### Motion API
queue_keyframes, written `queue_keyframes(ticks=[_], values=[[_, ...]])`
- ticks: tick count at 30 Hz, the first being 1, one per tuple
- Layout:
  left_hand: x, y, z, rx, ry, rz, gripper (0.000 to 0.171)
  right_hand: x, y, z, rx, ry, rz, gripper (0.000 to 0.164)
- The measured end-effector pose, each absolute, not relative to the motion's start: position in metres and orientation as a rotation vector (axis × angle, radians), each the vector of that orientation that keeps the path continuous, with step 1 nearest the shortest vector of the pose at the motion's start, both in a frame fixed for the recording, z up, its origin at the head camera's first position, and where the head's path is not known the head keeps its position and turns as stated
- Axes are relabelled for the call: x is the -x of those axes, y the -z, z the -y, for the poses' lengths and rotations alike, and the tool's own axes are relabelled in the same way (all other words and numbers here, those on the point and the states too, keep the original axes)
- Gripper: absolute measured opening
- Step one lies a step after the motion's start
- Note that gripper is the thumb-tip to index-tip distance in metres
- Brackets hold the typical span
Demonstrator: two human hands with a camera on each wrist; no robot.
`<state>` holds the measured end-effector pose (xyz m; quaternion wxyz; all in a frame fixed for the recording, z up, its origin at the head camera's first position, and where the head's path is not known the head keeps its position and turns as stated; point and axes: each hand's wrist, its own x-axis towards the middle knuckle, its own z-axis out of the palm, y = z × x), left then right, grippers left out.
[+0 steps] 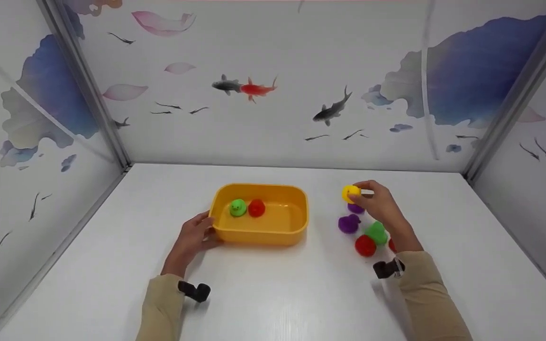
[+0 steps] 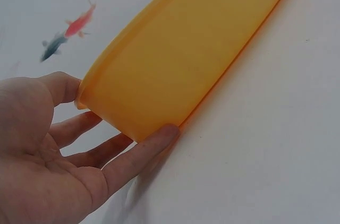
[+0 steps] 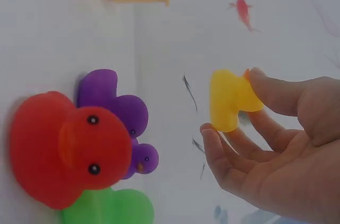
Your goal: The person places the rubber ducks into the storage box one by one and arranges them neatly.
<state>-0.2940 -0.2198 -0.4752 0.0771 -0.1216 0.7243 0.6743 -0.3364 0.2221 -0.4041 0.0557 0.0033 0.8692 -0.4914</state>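
Observation:
A yellow plastic basin [image 1: 259, 237] stands on the white table with a green rubber duck [image 1: 238, 208] and a red rubber duck [image 1: 256, 208] inside. My left hand [image 1: 193, 239] holds its left end; the thumb lies at the rim and the fingers [image 2: 143, 152] against the outer wall. Above the table, my right hand [image 3: 276, 139] pinches a yellow rubber duck [image 3: 226, 99] between thumb and fingertips. Below that hand are two purple ducks [image 1: 349, 224], a green duck [image 1: 376, 233] and a red duck [image 1: 365, 246]. Another red thing [image 1: 392, 245] is mostly hidden by the right wrist.
White panels with painted fish and lotus shapes [image 1: 259, 89] enclose the table [image 1: 273, 293] at the back and sides. Grey metal posts [image 1: 112, 118] stand at the rear corners. A small black camera [image 1: 196, 291] sits on each wrist.

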Motion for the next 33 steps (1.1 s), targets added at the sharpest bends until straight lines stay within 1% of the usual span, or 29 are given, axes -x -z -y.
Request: queue_keyframes(ticks=[11, 19, 28, 33], values=[[0.296, 0.476, 0.22, 0.385, -2.022, -2.155, 0.051, 0.348, 0.395, -0.171, 0.151, 1.497, -2.61, 0.042], [0.295, 0.474, 0.221, 0.404, -2.008, -2.165, 0.053, 0.352, 0.393, -0.131, 0.218, 1.539, -2.538, 0.038], [0.295, 0.473, 0.22, 0.404, -2.038, -2.135, 0.051, 0.362, 0.388, -0.103, 0.312, 1.421, -2.527, 0.036], [0.295, 0.475, 0.219, 0.408, -2.029, -2.145, 0.052, 0.368, 0.392, -0.089, 0.389, 1.328, -2.544, 0.033]])
